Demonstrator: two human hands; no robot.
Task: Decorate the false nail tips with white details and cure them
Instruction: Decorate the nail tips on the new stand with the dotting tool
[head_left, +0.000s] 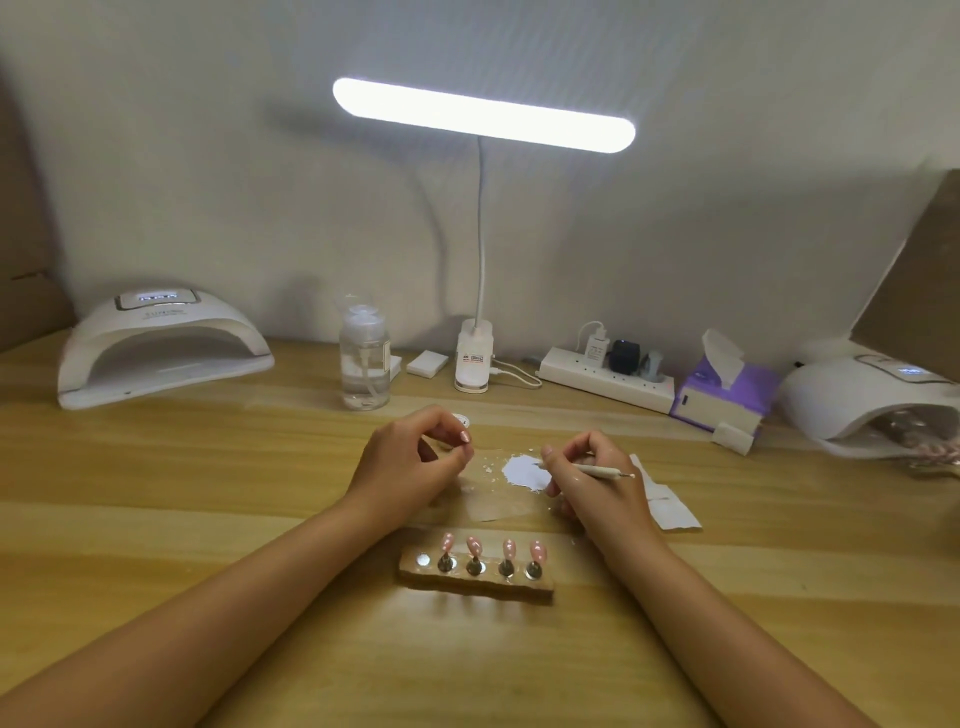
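Left hand (410, 465) pinches what looks like one nail tip (465, 437). Right hand (597, 488) grips the tool (602, 471), shaft lying left to right, point in the white gel (519, 470) (the stand (475, 579) holds four more). The pinched tip sits just left of that point, so it's a short reach across!

Four pink nail tips (473, 545) upright in the wooden holder (475, 584), near centre; a fifth tip (465, 437) pinched in the left hand (410, 462), beside the white gel patch (522, 470).
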